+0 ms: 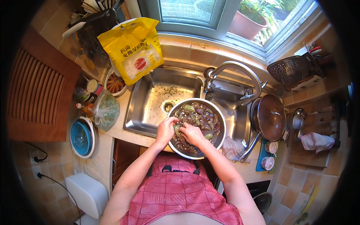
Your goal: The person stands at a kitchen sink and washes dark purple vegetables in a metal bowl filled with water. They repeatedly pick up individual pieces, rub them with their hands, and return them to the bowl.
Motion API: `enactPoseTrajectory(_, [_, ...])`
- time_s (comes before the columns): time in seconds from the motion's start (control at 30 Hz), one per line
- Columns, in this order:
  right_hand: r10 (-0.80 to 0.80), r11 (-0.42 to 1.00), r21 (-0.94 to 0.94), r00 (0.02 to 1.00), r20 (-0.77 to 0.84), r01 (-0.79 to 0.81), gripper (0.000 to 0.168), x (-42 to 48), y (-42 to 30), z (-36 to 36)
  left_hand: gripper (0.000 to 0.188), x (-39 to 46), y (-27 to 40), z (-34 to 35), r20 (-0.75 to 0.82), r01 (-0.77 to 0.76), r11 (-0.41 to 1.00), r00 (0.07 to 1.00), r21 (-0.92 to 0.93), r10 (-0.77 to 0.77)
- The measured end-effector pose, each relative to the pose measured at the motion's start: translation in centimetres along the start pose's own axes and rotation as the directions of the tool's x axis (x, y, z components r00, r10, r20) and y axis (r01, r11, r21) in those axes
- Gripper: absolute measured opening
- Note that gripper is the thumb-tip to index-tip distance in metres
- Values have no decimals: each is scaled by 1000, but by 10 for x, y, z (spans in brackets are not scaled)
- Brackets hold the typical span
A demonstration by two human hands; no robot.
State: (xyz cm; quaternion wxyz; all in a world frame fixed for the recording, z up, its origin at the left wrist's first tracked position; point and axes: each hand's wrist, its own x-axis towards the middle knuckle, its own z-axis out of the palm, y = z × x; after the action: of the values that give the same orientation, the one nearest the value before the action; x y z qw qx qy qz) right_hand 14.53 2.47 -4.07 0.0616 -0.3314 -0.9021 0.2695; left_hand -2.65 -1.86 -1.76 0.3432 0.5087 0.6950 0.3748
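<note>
A round metal basin (224,123) rests over the sink's front edge, close to my body. It is filled with purple and green bean pods (199,111), apparently in water. My left hand (166,129) is at the basin's left side, its fingertips together near the rim; whether they pinch something small is unclear. Just to the right, my right hand (192,134) reaches over the pods with curled fingers, and its fingertips are partly hidden. Behind the basin lies the left bowl of the steel sink (143,112), with thin green scraps (168,91) scattered around its drain.
A curved faucet (239,66) stands behind the basin. At left are a yellow printed bag (132,50), a clear plastic bag of greens (107,111) and a blue bowl (80,137). A lidded pan (271,118) and a crumpled cloth (233,149) lie at right.
</note>
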Motion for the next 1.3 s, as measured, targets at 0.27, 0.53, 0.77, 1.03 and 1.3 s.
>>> enactPoseTrajectory(0.27, [370,445,847,921,121,-290,13,1,19,-3,33,-9,-10,19,155,103,985,985,-142,-81])
enactPoseTrajectory(0.53, [338,723,670,932,-128,-170,10,-13,-2,-36,23,-4,19,10,242,4,998,970,56,-18])
enactPoseTrajectory(0.77, [353,816,558,893,-278,-149,10,-14,-4,-36,16,-7,25,15,158,-39,998,987,52,30])
enactPoseTrajectory(1.03, [729,-172,976,683,35,133,5,-34,22,-16,11,2,21,15,146,258,645,964,-719,-222])
enactPoseTrajectory(1.3, [466,104,992,885,12,-68,14,-24,14,-26,10,2,28,19,186,253,716,967,-650,-173])
